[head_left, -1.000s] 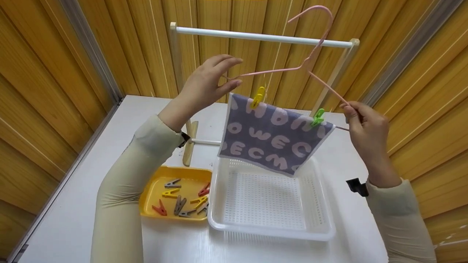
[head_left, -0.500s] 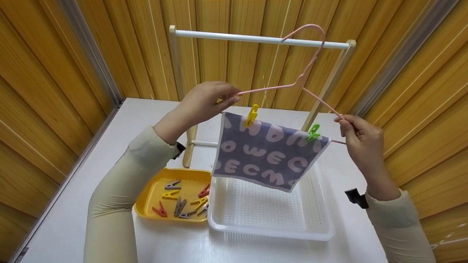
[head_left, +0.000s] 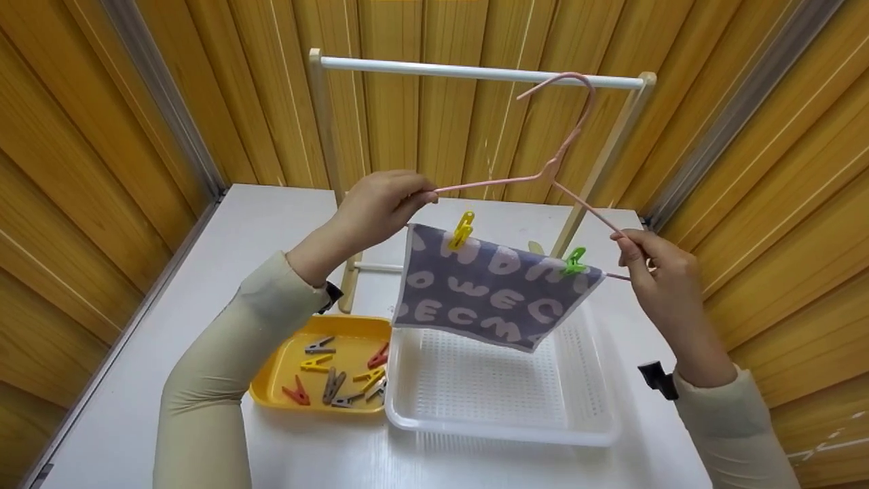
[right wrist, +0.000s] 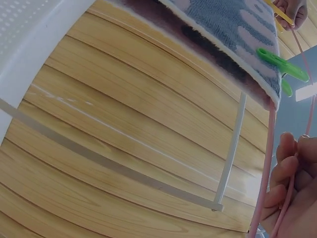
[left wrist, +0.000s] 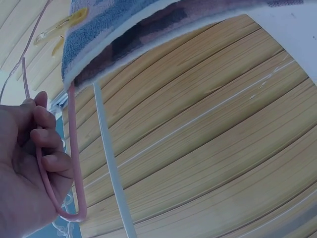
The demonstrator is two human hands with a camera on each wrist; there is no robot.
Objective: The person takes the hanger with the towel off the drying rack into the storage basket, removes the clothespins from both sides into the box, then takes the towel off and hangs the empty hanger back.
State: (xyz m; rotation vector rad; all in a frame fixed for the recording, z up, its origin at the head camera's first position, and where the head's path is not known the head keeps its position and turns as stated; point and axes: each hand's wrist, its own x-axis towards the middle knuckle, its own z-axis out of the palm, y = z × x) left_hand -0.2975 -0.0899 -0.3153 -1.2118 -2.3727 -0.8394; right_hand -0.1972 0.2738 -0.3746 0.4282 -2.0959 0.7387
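A pink clothes hanger (head_left: pixel 492 183) is held up between both hands, its hook close to the rack's top bar in the head view; I cannot tell whether they touch. My left hand (head_left: pixel 381 207) pinches its left arm near the end, and my right hand (head_left: pixel 662 277) grips the right arm. Over the hanger's lower bar hangs a purple towel (head_left: pixel 489 292) with pink letters. A yellow clothespin (head_left: pixel 461 231) clips the towel at the left, a green clothespin (head_left: pixel 575 261) at the right. The left wrist view shows fingers (left wrist: pixel 47 136) curled round the pink wire.
The drying rack (head_left: pixel 434 68) stands behind the hanger. Under the towel sits a white perforated basket (head_left: pixel 502 433), with a yellow tray (head_left: pixel 271 401) of several clothespins to its left. Wood-patterned panels (head_left: pixel 75 170) enclose the white table (head_left: pixel 136 339).
Both hands have lowered the hanger with the towel and moved it slightly left; the hook dropped from above the rack bar to about its height. The left fingers closed onto the hanger wire.
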